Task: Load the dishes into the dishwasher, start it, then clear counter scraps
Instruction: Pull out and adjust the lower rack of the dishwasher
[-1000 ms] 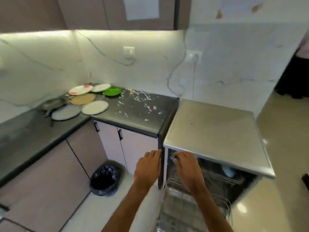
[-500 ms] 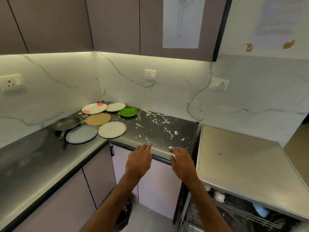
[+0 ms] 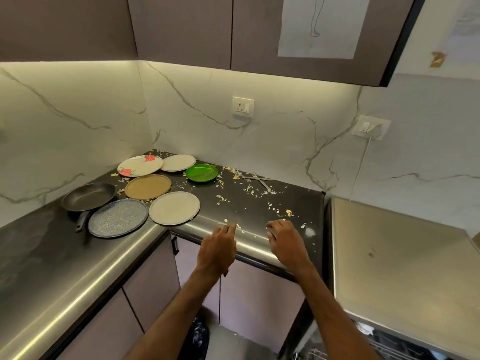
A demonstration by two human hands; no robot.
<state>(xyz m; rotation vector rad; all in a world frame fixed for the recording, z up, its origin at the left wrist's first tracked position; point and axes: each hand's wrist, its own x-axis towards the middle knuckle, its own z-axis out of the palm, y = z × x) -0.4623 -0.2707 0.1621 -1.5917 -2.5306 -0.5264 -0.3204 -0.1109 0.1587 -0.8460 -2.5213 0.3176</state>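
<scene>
Both left hand (image 3: 217, 249) and right hand (image 3: 287, 245) hover over the bench (image 3: 259, 201), fingers (image 3: 230, 230) loose, empty; loading likely begins with the nearest cream plate (image 3: 174, 208).

Hands went from dishwasher (image 3: 405, 258) to counter (image 3: 253, 244) edge.
At 1.0 s earlier the left hand (image 3: 217, 252) and right hand (image 3: 287, 245) were at the dishwasher's open front. At 0.5 s earlier they were over the counter's front rim. They then reached further in, fingertips at the nearest scraps (image 3: 288, 211). The view rose, and only a corner of the rack (image 3: 384, 346) remained visible.
</scene>
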